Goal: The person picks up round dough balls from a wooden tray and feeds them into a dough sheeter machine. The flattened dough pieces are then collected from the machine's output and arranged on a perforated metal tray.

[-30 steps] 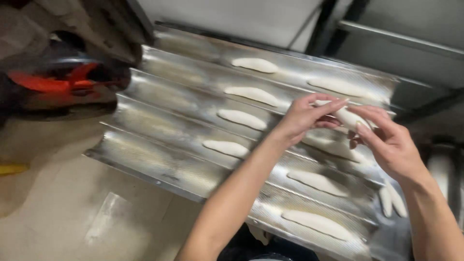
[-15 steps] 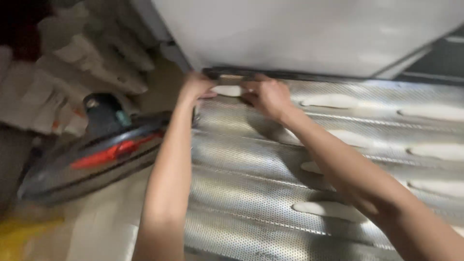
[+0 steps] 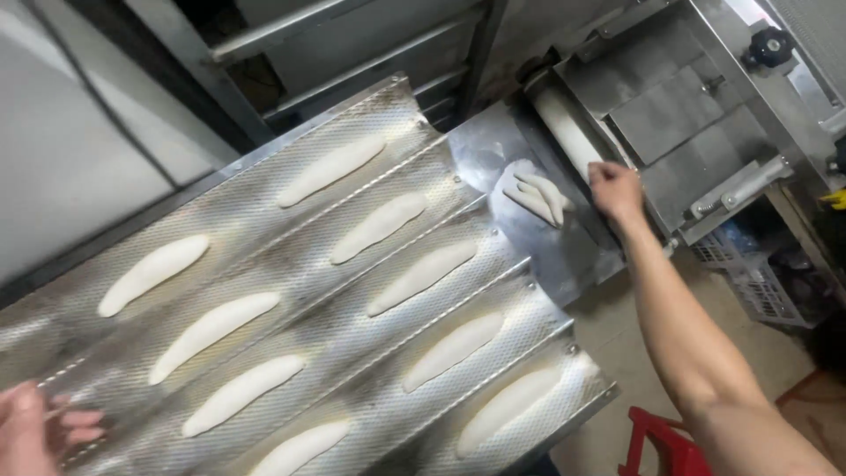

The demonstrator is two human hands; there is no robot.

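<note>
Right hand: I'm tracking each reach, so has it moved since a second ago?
Yes. The right hand has left the dough on the perforated tray and now reaches off the tray's end to the machine's roller.

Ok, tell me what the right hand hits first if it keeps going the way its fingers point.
Most likely the white roller of the dough machine: the right hand points up-left with its fingertips almost on it. Depth is hard to judge; they may already touch.

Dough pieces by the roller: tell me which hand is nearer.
Right. The right hand is just beside the dough pieces; the left hand is far off at the tray's opposite end.
</note>
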